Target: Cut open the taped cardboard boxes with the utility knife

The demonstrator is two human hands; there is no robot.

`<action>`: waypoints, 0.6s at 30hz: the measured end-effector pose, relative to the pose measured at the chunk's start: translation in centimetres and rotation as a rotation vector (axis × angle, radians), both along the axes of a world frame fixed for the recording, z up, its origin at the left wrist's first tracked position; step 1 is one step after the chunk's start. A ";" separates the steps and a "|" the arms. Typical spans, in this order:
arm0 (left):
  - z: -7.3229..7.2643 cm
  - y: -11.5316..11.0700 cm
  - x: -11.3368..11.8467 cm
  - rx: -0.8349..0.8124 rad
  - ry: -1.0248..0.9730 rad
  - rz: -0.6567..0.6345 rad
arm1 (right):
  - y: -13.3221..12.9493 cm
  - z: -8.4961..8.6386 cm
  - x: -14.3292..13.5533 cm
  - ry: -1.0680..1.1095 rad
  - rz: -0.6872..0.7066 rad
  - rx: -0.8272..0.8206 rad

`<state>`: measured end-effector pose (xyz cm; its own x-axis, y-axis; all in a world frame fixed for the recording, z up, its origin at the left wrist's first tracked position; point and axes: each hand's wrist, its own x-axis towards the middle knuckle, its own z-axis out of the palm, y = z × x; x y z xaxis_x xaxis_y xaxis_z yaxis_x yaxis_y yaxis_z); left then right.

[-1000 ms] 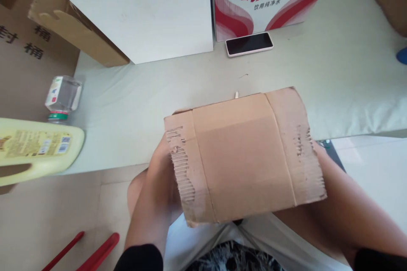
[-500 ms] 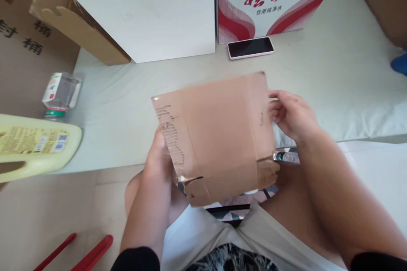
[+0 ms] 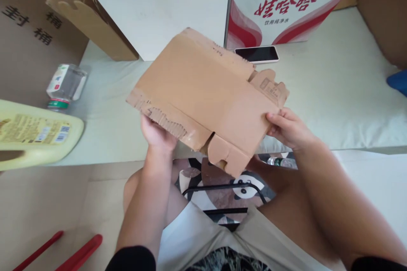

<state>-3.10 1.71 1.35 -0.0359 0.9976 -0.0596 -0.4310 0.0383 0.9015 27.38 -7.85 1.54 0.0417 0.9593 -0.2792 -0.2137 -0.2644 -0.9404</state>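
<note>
A brown cardboard box (image 3: 197,89), opened out and mostly flat, is tilted in front of me above my knees. Its left lower edge is torn and shows corrugation, and notched flaps stick out at its right end. My left hand (image 3: 157,135) supports it from below at the torn edge, the fingers partly hidden beneath. My right hand (image 3: 289,129) pinches the right end near a flap, thumb on top.
Behind the cardboard stand a white box (image 3: 165,12) and a red-and-white carton (image 3: 286,12), with a phone (image 3: 257,54) before the carton. Left are a clear bottle (image 3: 68,84) and a yellow jug (image 3: 41,135). A small bottle (image 3: 282,162) lies below the bench edge.
The cardboard has turned clockwise, its flapped end swinging from near my lap round to the right. My right hand has gone from beside its edge to gripping that end.
</note>
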 end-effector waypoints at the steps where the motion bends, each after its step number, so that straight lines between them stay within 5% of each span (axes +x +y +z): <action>1: 0.1 -0.1 0.1 0.011 -0.027 -0.027 | 0.0 0.2 -0.5 -0.001 -0.059 0.015; 4: 0.1 -0.1 0.1 0.005 -0.062 -0.042 | -0.1 1.1 -1.9 -0.003 -0.222 0.028; 10: -0.8 0.8 -0.1 -0.171 -0.094 0.039 | -1.6 2.8 -3.4 -0.002 -0.207 -0.089; 14: 0.2 0.8 0.1 -0.362 -0.061 -0.058 | -4.6 4.1 -0.7 -0.080 -0.490 -0.049; 18: 1.2 0.4 0.4 -0.370 -0.049 -0.135 | -9.0 5.2 3.7 -0.250 -0.747 -0.029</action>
